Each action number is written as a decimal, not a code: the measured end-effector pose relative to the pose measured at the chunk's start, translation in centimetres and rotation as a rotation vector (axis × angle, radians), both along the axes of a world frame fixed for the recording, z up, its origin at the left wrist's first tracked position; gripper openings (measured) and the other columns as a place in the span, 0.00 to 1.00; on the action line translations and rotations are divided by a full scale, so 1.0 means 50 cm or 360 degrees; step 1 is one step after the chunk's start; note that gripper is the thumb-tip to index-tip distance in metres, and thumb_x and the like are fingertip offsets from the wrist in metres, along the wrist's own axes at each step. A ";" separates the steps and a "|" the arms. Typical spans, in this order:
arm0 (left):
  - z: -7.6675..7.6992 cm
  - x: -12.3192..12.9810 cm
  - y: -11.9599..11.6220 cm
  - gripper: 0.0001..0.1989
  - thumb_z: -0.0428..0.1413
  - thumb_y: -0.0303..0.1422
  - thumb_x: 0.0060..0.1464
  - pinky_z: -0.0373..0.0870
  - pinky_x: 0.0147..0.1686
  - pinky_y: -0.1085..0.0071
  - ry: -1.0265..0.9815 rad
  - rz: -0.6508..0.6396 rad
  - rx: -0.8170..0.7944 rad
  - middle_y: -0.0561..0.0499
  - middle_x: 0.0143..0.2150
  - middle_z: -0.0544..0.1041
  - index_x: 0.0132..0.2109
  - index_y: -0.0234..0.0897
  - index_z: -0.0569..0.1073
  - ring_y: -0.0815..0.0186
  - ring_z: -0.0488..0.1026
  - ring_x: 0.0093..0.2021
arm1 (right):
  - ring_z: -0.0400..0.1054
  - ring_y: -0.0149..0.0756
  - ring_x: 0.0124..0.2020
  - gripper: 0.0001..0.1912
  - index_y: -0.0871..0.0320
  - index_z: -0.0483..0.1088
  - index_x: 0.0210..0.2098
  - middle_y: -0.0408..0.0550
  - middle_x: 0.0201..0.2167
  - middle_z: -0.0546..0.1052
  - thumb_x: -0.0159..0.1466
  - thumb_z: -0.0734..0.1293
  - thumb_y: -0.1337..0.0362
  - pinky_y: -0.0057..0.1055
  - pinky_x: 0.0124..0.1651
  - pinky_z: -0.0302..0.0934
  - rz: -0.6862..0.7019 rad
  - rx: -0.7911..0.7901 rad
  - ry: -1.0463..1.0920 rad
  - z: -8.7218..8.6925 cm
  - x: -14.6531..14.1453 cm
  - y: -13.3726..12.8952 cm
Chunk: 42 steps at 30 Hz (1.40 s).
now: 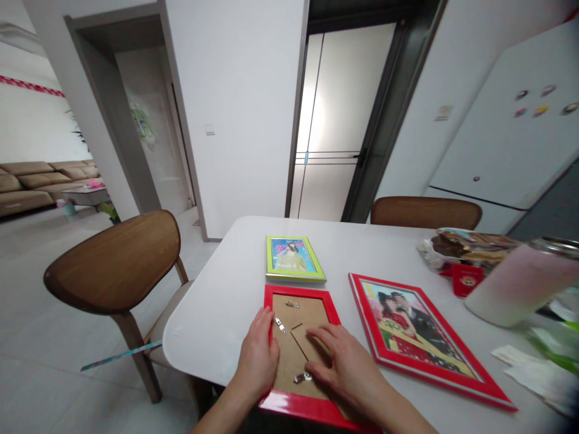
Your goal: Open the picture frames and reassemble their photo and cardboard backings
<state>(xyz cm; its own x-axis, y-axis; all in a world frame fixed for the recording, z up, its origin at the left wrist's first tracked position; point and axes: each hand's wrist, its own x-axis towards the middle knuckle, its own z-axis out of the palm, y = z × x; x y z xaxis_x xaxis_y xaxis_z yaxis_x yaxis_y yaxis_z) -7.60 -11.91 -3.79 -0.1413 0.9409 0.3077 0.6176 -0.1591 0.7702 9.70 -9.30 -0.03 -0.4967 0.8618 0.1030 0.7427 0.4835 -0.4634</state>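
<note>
A red picture frame [335,310] lies face down at the table's near edge, its brown backing board [289,355] upward. Small metal clips, one of them a hinged-looking clip [280,325], sit on the board, and thin dark cut lines mark its middle. My left hand [257,349] holds the frame's left side, fingers along the rim and thumb toward the board. Spread over the board's right half, my right hand [339,358] has its thumb beside the lower clip [302,377]. Behind it lies a lime-green framed picture [292,256]; to the right, a larger red framed picture [416,331].
A pink-and-white tumbler [520,283], a red packet [467,279], wrapped bags [474,244] and white tissues [534,374] crowd the table's right side. Wooden chairs stand at the left [117,265] and far side [425,211] of the white table [208,301].
</note>
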 end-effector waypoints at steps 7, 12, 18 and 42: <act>0.014 0.003 0.001 0.24 0.51 0.25 0.43 0.51 0.55 0.59 -0.0239 0.0049 -0.0080 0.43 0.54 0.64 0.51 0.34 0.63 0.58 0.58 0.55 | 0.63 0.38 0.39 0.19 0.59 0.68 0.40 0.51 0.36 0.69 0.46 0.61 0.67 0.30 0.43 0.56 -0.0110 0.0032 0.0056 0.013 -0.009 0.007; 0.041 0.009 0.011 0.21 0.48 0.28 0.47 0.63 0.46 0.64 -0.0595 0.0050 -0.0137 0.44 0.47 0.71 0.51 0.33 0.59 0.61 0.67 0.47 | 0.63 0.38 0.40 0.18 0.58 0.67 0.40 0.51 0.38 0.69 0.48 0.62 0.65 0.31 0.44 0.56 -0.0078 0.0130 0.0172 0.061 -0.024 0.003; 0.060 -0.092 0.006 0.18 0.49 0.33 0.50 0.69 0.26 0.72 -0.0951 0.0136 -0.0293 0.50 0.28 0.76 0.49 0.32 0.59 0.65 0.74 0.27 | 0.64 0.39 0.39 0.20 0.60 0.64 0.45 0.54 0.40 0.70 0.55 0.57 0.59 0.34 0.41 0.58 -0.0258 0.0153 0.0228 0.040 0.025 0.041; 0.107 0.139 -0.052 0.38 0.60 0.32 0.36 0.50 0.55 0.56 0.0115 -0.0576 0.0065 0.42 0.58 0.55 0.56 0.33 0.55 0.52 0.51 0.57 | 0.69 0.35 0.26 0.42 0.56 0.33 0.59 0.45 0.30 0.75 0.51 0.61 0.63 0.32 0.31 0.62 -0.0392 -0.1229 0.1654 0.077 0.048 0.021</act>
